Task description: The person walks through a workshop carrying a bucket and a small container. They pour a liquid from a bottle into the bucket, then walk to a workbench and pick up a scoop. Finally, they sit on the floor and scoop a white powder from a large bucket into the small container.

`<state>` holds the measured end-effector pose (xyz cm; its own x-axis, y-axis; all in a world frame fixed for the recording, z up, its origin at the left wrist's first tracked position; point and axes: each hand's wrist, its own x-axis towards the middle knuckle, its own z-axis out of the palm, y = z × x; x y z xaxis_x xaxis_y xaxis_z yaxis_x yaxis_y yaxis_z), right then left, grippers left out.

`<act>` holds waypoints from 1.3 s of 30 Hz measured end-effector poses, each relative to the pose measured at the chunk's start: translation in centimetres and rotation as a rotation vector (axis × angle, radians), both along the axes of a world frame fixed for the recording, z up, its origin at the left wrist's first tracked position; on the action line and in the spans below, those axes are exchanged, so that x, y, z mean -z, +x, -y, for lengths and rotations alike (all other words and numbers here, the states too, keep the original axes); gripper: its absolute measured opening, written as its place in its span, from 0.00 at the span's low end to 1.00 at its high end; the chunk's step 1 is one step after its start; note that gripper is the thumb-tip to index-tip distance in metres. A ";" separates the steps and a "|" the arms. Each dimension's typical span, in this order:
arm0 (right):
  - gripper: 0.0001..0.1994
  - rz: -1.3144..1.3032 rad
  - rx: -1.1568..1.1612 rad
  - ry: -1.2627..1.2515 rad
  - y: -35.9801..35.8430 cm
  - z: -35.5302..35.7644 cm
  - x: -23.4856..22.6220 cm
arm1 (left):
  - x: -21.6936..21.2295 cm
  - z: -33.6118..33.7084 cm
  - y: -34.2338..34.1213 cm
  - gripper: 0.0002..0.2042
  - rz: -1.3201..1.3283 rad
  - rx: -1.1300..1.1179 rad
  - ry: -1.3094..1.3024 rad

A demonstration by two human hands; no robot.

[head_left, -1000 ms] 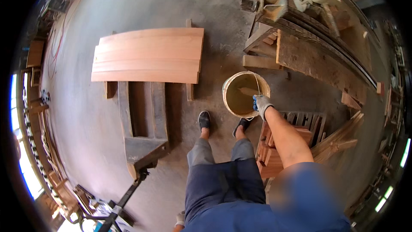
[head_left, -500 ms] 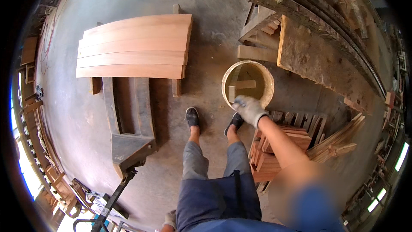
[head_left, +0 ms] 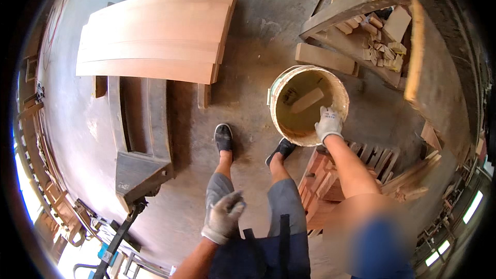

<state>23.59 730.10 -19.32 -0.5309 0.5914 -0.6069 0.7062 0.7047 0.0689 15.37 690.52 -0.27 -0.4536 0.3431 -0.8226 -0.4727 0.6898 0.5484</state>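
A pale round bucket stands in front of me to the right, with murky liquid inside. In it lies a light wooden block. My right hand, in a whitish work glove, is closed over the bucket's near right rim, its fingertips on the inner side. My left hand, gloved too, hangs before my left thigh, its fingers loosely bent and apart with nothing visible in them.
Wide reddish boards lie on a pallet jack at the left. Reddish wood pieces are stacked near my right leg. A wooden frame with offcuts stands at the far right, beside a loose beam.
My right hand has moved right, from the bucket's near left side to its right rim. My left hand has risen from the lower edge. The upright light stick in the bucket no longer shows.
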 end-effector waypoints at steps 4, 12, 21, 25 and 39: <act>0.20 -0.014 -0.410 0.183 -2.1 -1.7 4.6 | 2.3 -2.1 4.1 0.20 0.154 0.140 0.075; 0.30 -0.170 -0.418 0.255 -3.4 -1.3 16.6 | 3.8 -2.6 5.3 0.20 -0.010 0.299 0.115; 0.23 0.019 -0.801 0.031 -10.4 3.7 10.6 | 5.4 -1.7 6.0 0.20 0.059 0.176 0.026; 0.21 0.234 -0.594 0.069 -5.8 -0.6 15.8 | 6.3 -2.0 5.5 0.21 0.016 0.301 0.062; 0.27 -0.339 0.444 -0.671 -1.9 3.9 -14.2 | 7.7 -19.0 -5.7 0.30 -0.319 0.250 0.423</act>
<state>21.67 726.19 -5.11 -0.5513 0.3606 -0.7524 0.8324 0.1757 -0.5256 9.68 709.54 -7.99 -0.5191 0.7405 -0.4268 -0.0901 0.4492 0.8889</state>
